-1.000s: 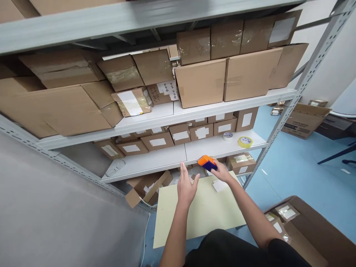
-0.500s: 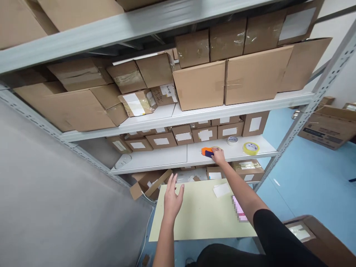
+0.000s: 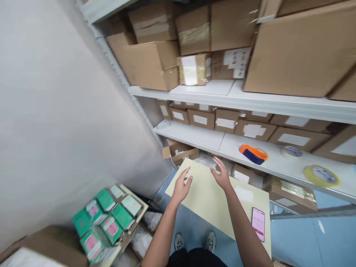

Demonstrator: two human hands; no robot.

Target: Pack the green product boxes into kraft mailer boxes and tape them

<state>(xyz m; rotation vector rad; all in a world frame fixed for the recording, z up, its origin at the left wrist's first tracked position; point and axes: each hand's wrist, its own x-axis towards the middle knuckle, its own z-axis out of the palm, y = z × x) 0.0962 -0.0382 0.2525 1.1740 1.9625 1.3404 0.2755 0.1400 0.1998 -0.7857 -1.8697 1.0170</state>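
Note:
Both of my hands are raised over the pale yellow tabletop (image 3: 205,200), holding nothing. On the left side, my left hand (image 3: 182,187) has its fingers apart and slightly curled. My right hand (image 3: 221,174) hovers near the table's far edge, fingers spread. An orange and dark blue tape dispenser (image 3: 253,154) lies on the white shelf beyond my right hand, apart from it. A white paper slip (image 3: 244,193) lies on the table beside my right forearm. Closer to me, a phone (image 3: 258,224) with a pink screen lies at the table's right side.
A white tape roll (image 3: 291,152) and a yellow tape roll (image 3: 321,175) lie on the shelf (image 3: 194,135), with labelled cardboard boxes (image 3: 226,120) behind. Several green boxes (image 3: 105,200) stand at lower left near the grey wall (image 3: 83,111). An open carton (image 3: 180,150) is below the shelf.
My right hand has let go of the tape dispenser, leaving it on the shelf, and come back over the table. The view has swung left, bringing the green boxes into sight.

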